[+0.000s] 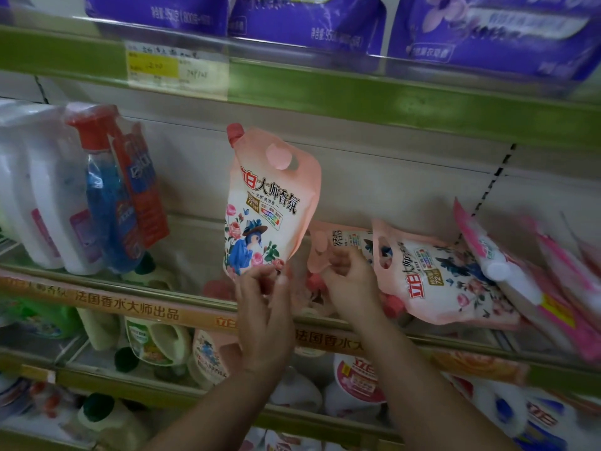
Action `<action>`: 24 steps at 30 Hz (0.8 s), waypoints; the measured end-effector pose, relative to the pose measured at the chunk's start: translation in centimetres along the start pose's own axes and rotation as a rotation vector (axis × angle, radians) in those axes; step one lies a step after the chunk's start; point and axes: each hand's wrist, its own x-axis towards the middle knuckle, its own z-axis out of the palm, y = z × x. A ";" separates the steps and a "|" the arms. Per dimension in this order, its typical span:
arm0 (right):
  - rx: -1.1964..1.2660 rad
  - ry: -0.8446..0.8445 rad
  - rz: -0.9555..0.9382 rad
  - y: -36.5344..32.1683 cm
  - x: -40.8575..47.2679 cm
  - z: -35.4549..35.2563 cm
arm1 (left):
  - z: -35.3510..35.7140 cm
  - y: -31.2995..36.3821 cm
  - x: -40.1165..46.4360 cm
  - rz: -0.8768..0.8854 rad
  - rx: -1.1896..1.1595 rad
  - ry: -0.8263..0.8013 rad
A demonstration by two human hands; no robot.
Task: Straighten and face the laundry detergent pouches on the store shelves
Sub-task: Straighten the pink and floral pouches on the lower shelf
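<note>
The left hand (263, 307) pinches the bottom edge of an upright pink pouch (266, 203), its label facing out. Beside it, the right hand (349, 281) grips a fallen pouch (328, 249) on the shelf (201, 302). Judged step: standing pouches up; next, set this one down squarely and lift the fallen one.

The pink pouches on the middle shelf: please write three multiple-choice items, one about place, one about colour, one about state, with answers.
1. Where does the left hand hold the upright pouch?
A. at its cap
B. at its bottom edge
C. at its handle hole

2. What colour is the cap of this pouch?
A. red
B. green
C. white

3. How does the pouch right of the right hand sit?
A. upright
B. hanging
C. lying on its side

Answers:
1 B, the fingers pinch the bottom.
2 A, the corner spout is red.
3 C, its print runs sideways.
</note>
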 end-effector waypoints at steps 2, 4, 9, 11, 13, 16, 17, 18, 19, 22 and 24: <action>0.027 0.023 -0.026 -0.1 0.0 -0.6 | 0.7 0.4 -1.3 0.069 -0.030 -0.120; 0.045 0.048 -0.070 0.0 -0.1 -1.2 | 1.6 0.8 -2.4 0.048 -0.052 -0.221; 0.052 0.126 -0.162 0.1 -0.1 -3.1 | 4.4 1.3 -2.9 -0.548 -0.034 -0.338; 0.040 0.142 -0.161 0.4 0.0 -3.7 | 5.9 1.3 -2.2 -0.804 -0.218 -0.364; 0.033 0.138 -0.158 0.8 -0.1 -4.3 | 7.1 1.2 -1.5 -0.980 -0.418 -0.320; 0.021 0.126 -0.170 1.3 -0.5 -5.2 | 8.2 0.6 -0.4 -1.100 -0.530 -0.241; 0.024 0.121 -0.168 1.4 -0.6 -5.5 | 8.5 0.5 -0.1 -1.123 -0.546 -0.221; 0.031 0.117 -0.167 1.5 -0.6 -5.7 | 8.8 0.5 0.2 -1.141 -0.553 -0.201; 0.037 0.112 -0.168 1.5 -0.6 -5.8 | 9.1 0.5 0.4 -1.155 -0.549 -0.177; 0.027 0.097 -0.169 1.4 -0.5 -5.9 | 10.2 0.9 1.1 -1.184 -0.499 -0.105; 0.021 0.089 -0.166 1.4 -0.4 -5.9 | 10.7 1.1 1.5 -1.205 -0.476 -0.090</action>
